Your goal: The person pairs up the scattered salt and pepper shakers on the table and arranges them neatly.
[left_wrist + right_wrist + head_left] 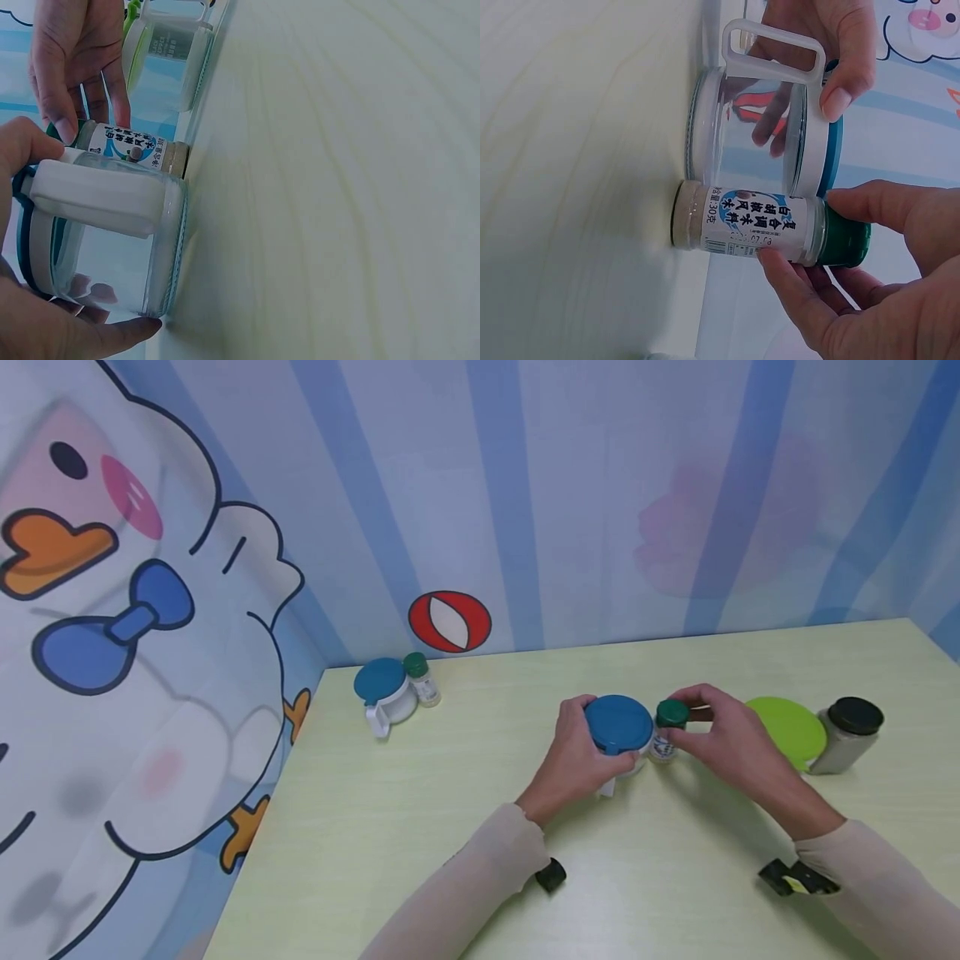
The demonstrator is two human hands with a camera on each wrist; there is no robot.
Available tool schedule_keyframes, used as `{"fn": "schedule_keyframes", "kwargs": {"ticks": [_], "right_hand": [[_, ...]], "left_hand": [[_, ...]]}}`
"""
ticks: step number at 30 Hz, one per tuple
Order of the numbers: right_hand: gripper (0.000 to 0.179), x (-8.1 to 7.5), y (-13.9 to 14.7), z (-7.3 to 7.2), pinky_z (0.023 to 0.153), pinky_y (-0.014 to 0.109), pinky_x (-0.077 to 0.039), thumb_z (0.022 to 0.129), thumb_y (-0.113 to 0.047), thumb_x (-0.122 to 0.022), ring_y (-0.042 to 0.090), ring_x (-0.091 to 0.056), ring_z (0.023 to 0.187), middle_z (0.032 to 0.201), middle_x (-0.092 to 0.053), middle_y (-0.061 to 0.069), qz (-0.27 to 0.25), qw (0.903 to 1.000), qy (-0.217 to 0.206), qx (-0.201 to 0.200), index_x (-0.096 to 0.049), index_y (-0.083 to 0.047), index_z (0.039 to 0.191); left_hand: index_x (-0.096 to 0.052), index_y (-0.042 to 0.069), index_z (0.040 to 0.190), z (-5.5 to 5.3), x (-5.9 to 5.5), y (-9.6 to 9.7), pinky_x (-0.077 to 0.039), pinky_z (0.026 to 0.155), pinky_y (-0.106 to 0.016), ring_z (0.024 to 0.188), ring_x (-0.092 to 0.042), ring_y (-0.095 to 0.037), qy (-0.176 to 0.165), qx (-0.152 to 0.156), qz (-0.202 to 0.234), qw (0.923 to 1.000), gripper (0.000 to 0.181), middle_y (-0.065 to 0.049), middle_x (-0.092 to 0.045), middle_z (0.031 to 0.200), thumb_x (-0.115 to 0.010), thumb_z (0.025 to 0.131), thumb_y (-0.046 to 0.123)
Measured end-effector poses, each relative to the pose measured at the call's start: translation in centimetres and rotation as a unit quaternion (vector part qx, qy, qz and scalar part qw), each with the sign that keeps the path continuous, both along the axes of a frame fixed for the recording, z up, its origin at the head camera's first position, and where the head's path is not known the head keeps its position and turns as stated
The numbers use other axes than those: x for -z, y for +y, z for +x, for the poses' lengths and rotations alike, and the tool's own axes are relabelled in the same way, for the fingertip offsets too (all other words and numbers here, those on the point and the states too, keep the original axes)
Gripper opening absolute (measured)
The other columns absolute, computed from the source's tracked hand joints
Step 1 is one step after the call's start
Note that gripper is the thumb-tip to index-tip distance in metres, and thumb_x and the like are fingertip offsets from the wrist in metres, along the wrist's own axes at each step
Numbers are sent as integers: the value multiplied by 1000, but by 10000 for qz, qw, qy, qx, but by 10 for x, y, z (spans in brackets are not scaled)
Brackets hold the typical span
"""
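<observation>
My left hand [577, 760] holds a clear seasoning jar [618, 724] with a blue lid and a white handle, thumb and fingers round its sides near the top. In the left wrist view the jar [112, 262] looks empty, its base right at the tabletop. Close beside it stands a small seasoning bottle [754, 221] with a green cap and a white printed label, holding pale powder. My right hand [723, 739] pinches this bottle around its cap and upper body. Both containers stand upright, side by side.
Right of my right hand stand a jar with a lime-green lid [787, 728] and a black-lidded jar [847, 739]. At the back left, a second blue-lidded jar [393, 703] stands beside another green-capped bottle [425, 685]. A cartoon-printed wall [570, 527] borders the table [337, 860].
</observation>
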State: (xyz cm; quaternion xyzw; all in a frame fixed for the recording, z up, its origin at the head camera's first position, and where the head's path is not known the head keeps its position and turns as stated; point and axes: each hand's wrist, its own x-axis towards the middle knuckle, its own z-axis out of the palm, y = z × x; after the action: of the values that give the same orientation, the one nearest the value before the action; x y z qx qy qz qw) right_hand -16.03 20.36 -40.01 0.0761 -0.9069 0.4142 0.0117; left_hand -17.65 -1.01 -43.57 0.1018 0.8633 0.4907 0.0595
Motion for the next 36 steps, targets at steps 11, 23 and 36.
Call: {"fn": "schedule_keyframes", "kwargs": {"ticks": [11,23,36], "right_hand": [[41,0,1,0,79,42,-56,94,-19,-72,47,-59,120,123,-63,22,-7,9999,118,-8,-55,-1,127],[41,3,2,-2,78,36,-54,95,-19,-72,46,-60,120,124,-63,21,-58,9999,133,-44,-56,-2,128],[41,4,2,-2,78,32,-54,95,-17,-71,46,-60,120,126,-62,21,-183,9995,218,-120,-56,-2,129]], "left_hand": [[-28,17,151,-1,-1,1,-52,102,-42,133,-46,-23,-33,-28,32,10000,91,0,-38,145,-83,81,36],[-29,16,151,-1,1,0,-51,103,-42,133,-46,-23,32,-39,79,10000,91,-1,-38,145,-84,81,36],[-30,20,151,0,2,0,-50,104,-45,135,-45,-24,-185,-164,406,9989,90,0,-38,147,-85,81,36]]}}
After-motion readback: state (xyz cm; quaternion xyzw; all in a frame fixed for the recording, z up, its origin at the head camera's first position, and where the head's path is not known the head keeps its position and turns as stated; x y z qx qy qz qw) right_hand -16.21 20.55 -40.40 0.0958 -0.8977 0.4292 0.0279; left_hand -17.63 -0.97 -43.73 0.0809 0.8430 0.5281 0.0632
